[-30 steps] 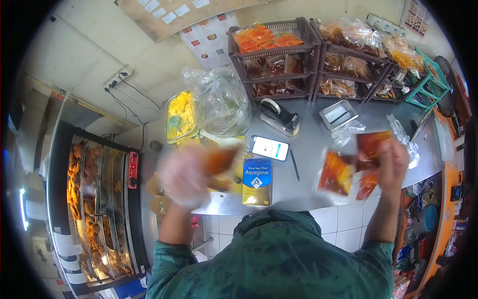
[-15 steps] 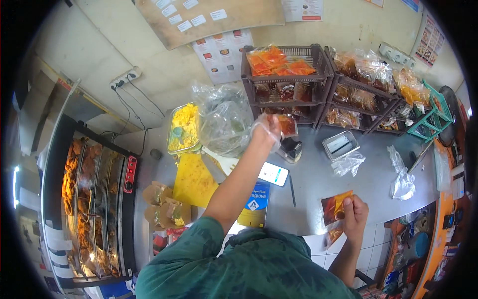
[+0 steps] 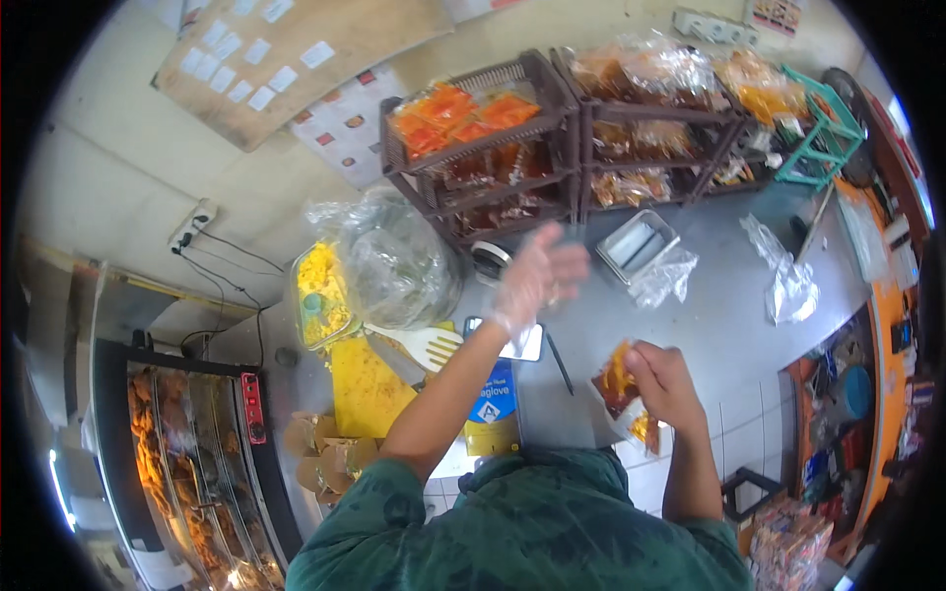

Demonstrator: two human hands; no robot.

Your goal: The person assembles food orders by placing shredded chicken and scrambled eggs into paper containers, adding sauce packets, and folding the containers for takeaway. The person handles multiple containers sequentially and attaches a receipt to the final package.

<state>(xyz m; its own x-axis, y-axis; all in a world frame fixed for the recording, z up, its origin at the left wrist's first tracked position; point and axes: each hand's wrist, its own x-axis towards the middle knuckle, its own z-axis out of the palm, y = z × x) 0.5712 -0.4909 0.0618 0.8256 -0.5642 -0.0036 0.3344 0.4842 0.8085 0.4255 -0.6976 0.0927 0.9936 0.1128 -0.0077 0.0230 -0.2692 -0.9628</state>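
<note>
a gloved left hand [image 3: 542, 278] reaches out over a steel worktop [image 3: 606, 320], fingers spread and apparently empty, just short of stacked brown crates [image 3: 563, 118], while a bare right hand [image 3: 670, 386] keeps a grip on sauce packets [image 3: 613, 384] near the worktop's front edge. the packets, dark red-brown and yellow, hang to the left of the right hand, pinched between thumb and curled fingers with most of their film outside the grip; how many there are cannot be told. held by a margin, they are probably less likely to be squeezed hard. they lie well apart from the left fingers, which touch no packet that can be seen. the clear glove suggests a wish to keep that hand clean around food. the crates, orange packets [image 3: 443, 106] in the top left one, appear tiered against the wall to save room. a metal tray [image 3: 609, 264] sits right of the left hand; a phone [image 3: 532, 344] lies partly under the left forearm, screen up, perhaps for easy reading.
</note>
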